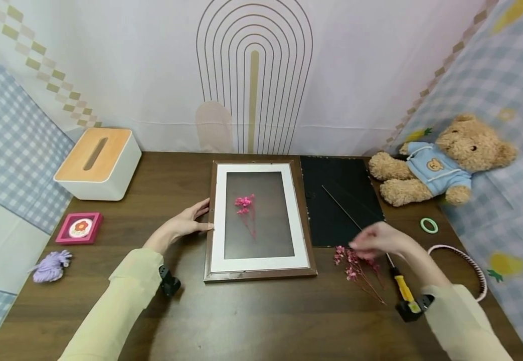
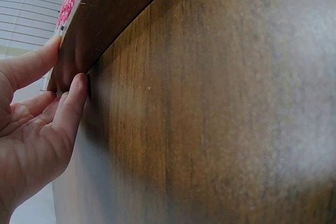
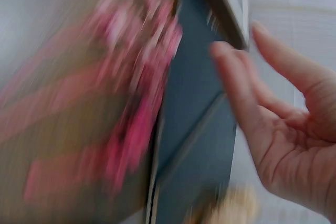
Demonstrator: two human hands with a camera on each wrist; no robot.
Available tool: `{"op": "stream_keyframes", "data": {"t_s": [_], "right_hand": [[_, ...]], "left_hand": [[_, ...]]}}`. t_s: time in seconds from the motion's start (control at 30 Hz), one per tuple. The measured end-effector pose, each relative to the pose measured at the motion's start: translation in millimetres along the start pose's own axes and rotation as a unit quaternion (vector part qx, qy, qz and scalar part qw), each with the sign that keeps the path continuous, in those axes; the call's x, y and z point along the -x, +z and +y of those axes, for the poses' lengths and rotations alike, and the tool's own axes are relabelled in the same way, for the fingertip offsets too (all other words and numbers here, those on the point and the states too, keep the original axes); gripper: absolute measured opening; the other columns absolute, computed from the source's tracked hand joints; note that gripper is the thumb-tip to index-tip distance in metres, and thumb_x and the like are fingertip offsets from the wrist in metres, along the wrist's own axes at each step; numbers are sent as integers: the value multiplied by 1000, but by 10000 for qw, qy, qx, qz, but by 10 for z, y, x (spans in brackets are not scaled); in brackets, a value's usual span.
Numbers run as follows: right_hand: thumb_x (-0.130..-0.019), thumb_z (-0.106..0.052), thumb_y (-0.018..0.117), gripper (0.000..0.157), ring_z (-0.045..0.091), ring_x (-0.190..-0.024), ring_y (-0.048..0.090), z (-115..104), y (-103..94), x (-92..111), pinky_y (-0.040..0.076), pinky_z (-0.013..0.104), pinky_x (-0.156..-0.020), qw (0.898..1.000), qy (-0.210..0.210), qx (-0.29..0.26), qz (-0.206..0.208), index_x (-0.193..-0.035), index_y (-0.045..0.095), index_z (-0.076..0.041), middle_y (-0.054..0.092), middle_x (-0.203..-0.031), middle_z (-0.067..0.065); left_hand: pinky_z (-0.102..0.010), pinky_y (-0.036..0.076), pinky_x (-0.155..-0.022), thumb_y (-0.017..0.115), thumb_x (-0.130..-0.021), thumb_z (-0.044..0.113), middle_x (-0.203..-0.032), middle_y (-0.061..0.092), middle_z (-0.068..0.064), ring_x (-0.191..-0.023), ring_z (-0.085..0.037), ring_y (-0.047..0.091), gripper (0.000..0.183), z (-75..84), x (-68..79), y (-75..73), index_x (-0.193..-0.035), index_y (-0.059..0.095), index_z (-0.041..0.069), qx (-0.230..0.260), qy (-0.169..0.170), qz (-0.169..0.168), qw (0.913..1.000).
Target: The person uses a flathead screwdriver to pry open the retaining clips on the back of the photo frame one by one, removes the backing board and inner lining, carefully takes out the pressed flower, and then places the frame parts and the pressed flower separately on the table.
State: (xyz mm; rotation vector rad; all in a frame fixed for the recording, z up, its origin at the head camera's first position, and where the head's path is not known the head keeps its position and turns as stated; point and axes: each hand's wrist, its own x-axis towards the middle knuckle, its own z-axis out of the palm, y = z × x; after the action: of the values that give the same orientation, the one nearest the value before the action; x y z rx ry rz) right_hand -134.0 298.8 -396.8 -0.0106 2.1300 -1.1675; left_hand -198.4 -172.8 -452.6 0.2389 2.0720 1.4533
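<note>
A brown picture frame (image 1: pixel 306 240) with a white mat lies flat on the table, and a pink dried flower sprig (image 1: pixel 244 202) lies within its grey middle. My left hand (image 1: pixel 181 226) touches the frame's left side with thumb and fingertips, fingers fairly straight; the left wrist view shows this hand (image 2: pixel 39 114) against the brown edge. Over more pink dried flowers (image 1: pixel 353 271) right of the frame hovers my right hand (image 1: pixel 380 238). In the blurred right wrist view, its thumb and fingers (image 3: pixel 236 80) stand apart with nothing between them.
A black backing board (image 1: pixel 333 215) lies right of the frame, with a yellow-handled screwdriver (image 1: pixel 404 288) across it. Around them are a teddy bear (image 1: pixel 439 165), a green ring (image 1: pixel 429 225), a braided band (image 1: pixel 473 271), a tissue box (image 1: pixel 103 170), a pink box (image 1: pixel 94 233) and purple yarn (image 1: pixel 50 268).
</note>
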Motion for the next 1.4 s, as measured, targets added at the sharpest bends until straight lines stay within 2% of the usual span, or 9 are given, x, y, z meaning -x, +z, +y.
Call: {"op": "stream_keyframes", "data": {"t_s": [0.13, 0.23, 0.43, 0.6, 0.73, 0.87, 1.03, 1.2, 1.4], "right_hand": [[-84, -14, 68, 39, 12, -72, 69, -392, 338, -427, 58, 31, -72, 9977, -395, -429, 335, -107, 59, 16, 72, -85, 11], [-81, -12, 72, 36, 10, -67, 68, -725, 679, -799, 58, 30, -70, 9965, -396, -485, 550, -104, 63, 13, 72, -87, 15], [-74, -15, 78, 26, 6, -48, 60, -1218, 1135, -1356, 56, 23, -57, 9915, 141, 303, 1254, -87, 71, 6, 69, -66, 9], [-71, -12, 81, 29, 7, -37, 55, -1381, 1263, -1527, 53, 22, -50, 9777, 596, 1154, 1651, -86, 64, 7, 56, -47, 3], [-73, -8, 78, 24, 6, -36, 54, -1381, 1244, -1547, 52, 20, -48, 9829, 653, 1050, 1366, -83, 63, 7, 55, -45, 2], [-77, -4, 73, 17, 5, -41, 57, -1248, 1090, -1496, 51, 17, -48, 9966, 502, 69, 646, -85, 67, 10, 60, -48, 0], [-82, -3, 68, 24, 4, -48, 61, -1051, 783, -1365, 52, 15, -52, 9954, 384, -837, 272, -99, 63, 13, 64, -54, 0], [-84, -6, 66, 25, 4, -58, 64, -854, 406, -1105, 55, 19, -60, 9978, -24, -663, -23, -99, 60, 13, 66, -63, -1], [-83, -17, 69, 26, 6, -65, 65, -370, 135, -609, 57, 24, -67, 9964, -246, 107, -805, -93, 65, 7, 68, -70, -3]], "left_hand": [[-53, 7, -116, 60, -87, 5, -153, 11, -28, -143, -39, 8, 85, 21, -12, -19, -149, 2, 1, -41, -23, -66, 10000], [-53, 7, -116, 61, -88, 5, -152, 12, -29, -143, -40, 7, 85, 37, -29, -21, -149, 2, 1, -78, -38, -92, 9999], [-51, 9, -117, 59, -88, 4, -152, 13, -28, -143, -39, 9, 84, 46, -60, 55, -149, 3, 1, -65, -79, -123, 9999], [-51, 8, -117, 60, -87, 4, -152, 14, -29, -143, -39, 9, 84, 40, -67, 110, -149, 4, 0, -94, -55, -127, 9999], [-51, 8, -117, 60, -87, 3, -152, 15, -29, -143, -39, 10, 83, 37, -57, 111, -149, 4, 1, -54, -74, -78, 9999], [-51, 8, -117, 60, -88, 5, -152, 14, -27, -143, -38, 9, 84, 25, -47, 96, -149, 4, 2, -56, -117, -92, 9999], [-53, 9, -116, 60, -88, 6, -153, 12, -27, -143, -38, 9, 84, -8, -22, 40, -149, 3, 2, -147, -149, -64, 9998], [-53, 9, -116, 61, -88, 7, -154, 12, -25, -144, -38, 8, 85, -6, 0, 2, -150, 3, 3, -92, -122, 10, 9999], [-52, 9, -116, 61, -87, 5, -153, 11, -26, -143, -38, 9, 85, -2, -6, -2, -149, 3, 0, -69, -7, -33, 10000]]}}
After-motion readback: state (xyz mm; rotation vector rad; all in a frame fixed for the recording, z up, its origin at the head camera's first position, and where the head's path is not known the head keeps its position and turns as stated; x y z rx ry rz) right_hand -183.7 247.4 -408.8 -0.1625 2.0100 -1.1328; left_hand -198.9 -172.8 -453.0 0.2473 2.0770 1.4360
